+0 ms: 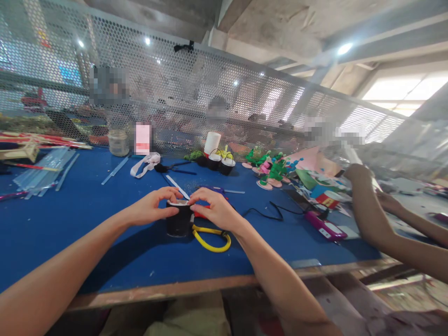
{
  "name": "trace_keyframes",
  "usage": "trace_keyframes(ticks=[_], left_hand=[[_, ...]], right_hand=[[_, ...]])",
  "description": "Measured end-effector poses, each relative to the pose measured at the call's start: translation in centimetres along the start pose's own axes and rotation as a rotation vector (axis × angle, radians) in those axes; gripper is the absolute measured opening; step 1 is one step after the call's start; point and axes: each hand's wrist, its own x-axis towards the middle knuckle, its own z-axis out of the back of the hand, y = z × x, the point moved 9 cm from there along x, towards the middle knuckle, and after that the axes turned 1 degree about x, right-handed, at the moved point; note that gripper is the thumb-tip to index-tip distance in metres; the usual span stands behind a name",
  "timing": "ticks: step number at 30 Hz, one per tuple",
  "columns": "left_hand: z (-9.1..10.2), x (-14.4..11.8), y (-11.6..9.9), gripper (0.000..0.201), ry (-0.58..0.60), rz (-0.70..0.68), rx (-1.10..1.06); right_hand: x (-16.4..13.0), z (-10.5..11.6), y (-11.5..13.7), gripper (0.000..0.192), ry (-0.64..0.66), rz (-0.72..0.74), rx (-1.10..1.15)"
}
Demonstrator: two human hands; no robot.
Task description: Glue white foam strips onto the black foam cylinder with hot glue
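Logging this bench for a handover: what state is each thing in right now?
Black cup: upright on the table, held at the rim by both hands.
Left hand: closed on the cup.
Right hand: closed on the cup.
Yellow-handled scissors: lying flat beside the cup.
Jar: upright.

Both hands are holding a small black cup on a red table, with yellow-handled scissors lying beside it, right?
Not quite: the head view shows the table is blue, not red. Both the left hand and right hand do hold the small black cup, with yellow-handled scissors beside it.
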Motion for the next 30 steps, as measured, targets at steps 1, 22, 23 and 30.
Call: trace_keyframes(ticks=[1,22,23,30], left_hand=[[0.0,0.0,0.0,0.014,0.000,0.001,0.000],[-0.1,0.0,0.4,0.017,-0.002,0.047,-0.028],[-0.1,0.0,0.3,0.018,-0.001,0.043,-0.019],[-0.1,0.0,-0.3,0.017,-0.013,0.016,-0.006]], right_hand=[[0.0,0.0,0.1,0.008,-0.001,0.019,-0.020],[-0.3,-0.1,1.6,0.012,-0.043,0.111,-0.194],[-0.3,-0.2,1.2,0.012,-0.033,0.075,-0.175],[-0.2,-0.8,0.0,0.013,-0.004,-0.038,-0.124]])
